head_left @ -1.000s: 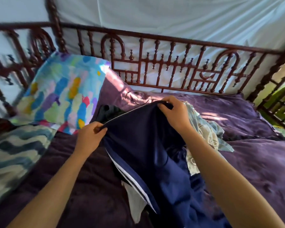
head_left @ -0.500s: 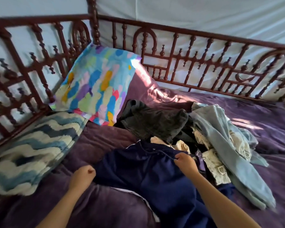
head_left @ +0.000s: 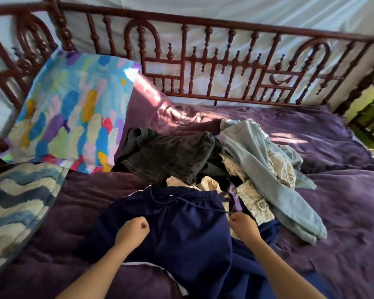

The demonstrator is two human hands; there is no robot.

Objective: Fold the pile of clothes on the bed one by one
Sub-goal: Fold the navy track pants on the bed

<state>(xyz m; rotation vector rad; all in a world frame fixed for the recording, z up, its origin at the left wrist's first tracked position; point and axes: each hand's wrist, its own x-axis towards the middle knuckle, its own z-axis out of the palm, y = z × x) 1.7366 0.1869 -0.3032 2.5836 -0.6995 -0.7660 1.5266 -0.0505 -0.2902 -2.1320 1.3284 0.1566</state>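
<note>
Left hand (head_left: 132, 233) shifted onto shorts (head_left: 181, 238), now flat on bed (head_left: 343, 212), just nearer than pile (head_left: 171, 154). Left clenched, grip on cloth unclear; right hand (head_left: 242, 225) pinches drawstring (head_left: 192, 204). Step: laying out first garment. Next, likely: tuck string, smooth, fold in half.

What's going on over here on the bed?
A person is folding laundry on a purple bedspread. A navy garment with a drawstring waist lies spread in front of them. The right hand pinches its waistband corner. The left hand sits curled on the cloth, grip unclear. Behind it is the unfolded pile: a dark grey garment, a light blue garment and a cream patterned piece.
</note>
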